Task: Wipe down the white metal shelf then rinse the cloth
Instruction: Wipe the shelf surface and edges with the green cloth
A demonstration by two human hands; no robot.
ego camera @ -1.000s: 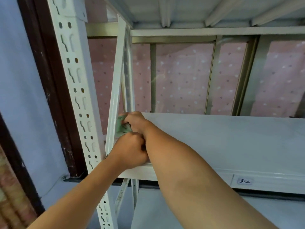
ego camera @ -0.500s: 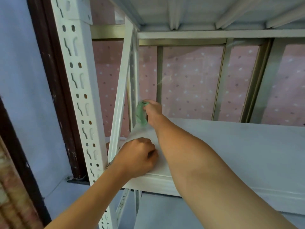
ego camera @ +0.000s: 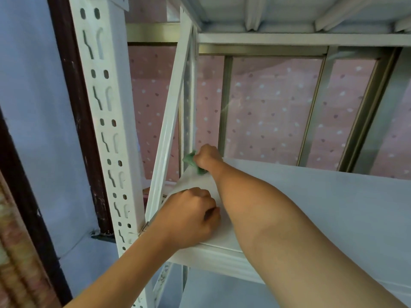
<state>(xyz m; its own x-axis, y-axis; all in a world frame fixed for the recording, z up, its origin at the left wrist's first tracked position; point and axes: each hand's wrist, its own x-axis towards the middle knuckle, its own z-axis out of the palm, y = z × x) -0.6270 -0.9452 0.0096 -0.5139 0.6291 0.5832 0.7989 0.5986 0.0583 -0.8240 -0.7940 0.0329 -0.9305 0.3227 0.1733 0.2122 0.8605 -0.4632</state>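
– Pink, white-dotted fabric [ego camera: 271, 112] is seen behind the white metal shelf [ego camera: 311, 207]. Where is the cloth found?
– The green cloth [ego camera: 188, 160] is bunched in the right hand [ego camera: 208, 157], whose fingers are closed around it. It is held at the shelf's far left corner, at the foot of the rear upright [ego camera: 189, 107].
– And the left hand [ego camera: 191, 216]?
– It is curled into a fist, with nothing seen inside it, and is rested on the shelf's near left corner, beside the perforated post [ego camera: 106, 130].
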